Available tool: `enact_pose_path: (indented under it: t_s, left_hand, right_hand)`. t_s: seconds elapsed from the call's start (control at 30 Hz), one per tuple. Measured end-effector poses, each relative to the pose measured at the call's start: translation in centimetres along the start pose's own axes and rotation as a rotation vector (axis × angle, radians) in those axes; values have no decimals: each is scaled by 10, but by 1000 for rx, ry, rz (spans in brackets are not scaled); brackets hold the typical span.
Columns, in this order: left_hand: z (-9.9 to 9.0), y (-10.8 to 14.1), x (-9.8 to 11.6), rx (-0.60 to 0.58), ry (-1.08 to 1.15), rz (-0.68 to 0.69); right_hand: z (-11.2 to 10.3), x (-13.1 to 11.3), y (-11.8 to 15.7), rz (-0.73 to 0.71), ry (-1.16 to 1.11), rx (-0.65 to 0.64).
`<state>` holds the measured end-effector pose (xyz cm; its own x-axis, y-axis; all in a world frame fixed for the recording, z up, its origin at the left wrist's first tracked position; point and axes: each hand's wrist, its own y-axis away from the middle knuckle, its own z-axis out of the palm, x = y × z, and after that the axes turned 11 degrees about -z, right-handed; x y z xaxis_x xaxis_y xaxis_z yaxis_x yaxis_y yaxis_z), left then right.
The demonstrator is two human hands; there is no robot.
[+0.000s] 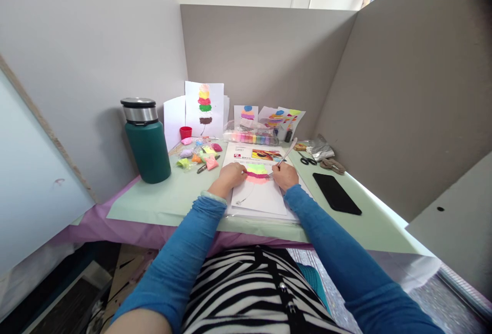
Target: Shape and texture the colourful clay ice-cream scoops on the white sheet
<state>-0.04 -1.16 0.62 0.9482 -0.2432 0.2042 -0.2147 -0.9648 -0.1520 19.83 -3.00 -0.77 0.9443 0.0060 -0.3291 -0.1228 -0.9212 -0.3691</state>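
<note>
Grey panels point(269, 57) wall in the work spot at the back and both sides; inside them a desk point(154, 211) under a pale green cover, purplish cloth showing along the near edge. Blue sleeves point(184, 242) reach in over that edge, one from each side. Far left, a dark green bottle point(148, 154) with a steel-and-black top, upright. Toward the back panel, a tall white sheet point(194, 116) stands with a stack of coloured blobs on it; smaller painted cards stand to its right. Working sheet point(265, 198) lies flat at the middle of the desk, on top of other papers, between the two hands. Black phone point(337, 193) flat, right of the right sleeve. Left hand point(229, 178) at the sheet's left side, fingers by the left end of the dark red band; cannot tell whether they pinch it. Right hand point(285, 175) has its fingers closed around a fork point(283, 158), handle slanting up and away, tines down at the bands' right end. Black scissors point(307, 160) lie beyond the phone. Red cup point(185, 132) before the tall sheet; small colourful lumps point(211, 162) scattered nearer. On the working sheet, top down: yellow-green band point(256, 168), dark red band point(256, 174), salmon band point(257, 180).
</note>
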Motion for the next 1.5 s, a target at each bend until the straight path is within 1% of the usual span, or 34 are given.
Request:
enact_pose_path:
  t_s: [0.23, 0.83, 1.5]
  left_hand:
    - [-1, 1, 1, -7, 3, -2]
    - [2, -1, -1, 3, -5, 19]
    - [-2, 2, 1, -8, 3, 6]
  right_hand:
    - [-1, 0, 0, -7, -4, -3]
    - [-1, 0, 1, -20, -16, -12]
    - [1, 1, 0, -24, -2, -7]
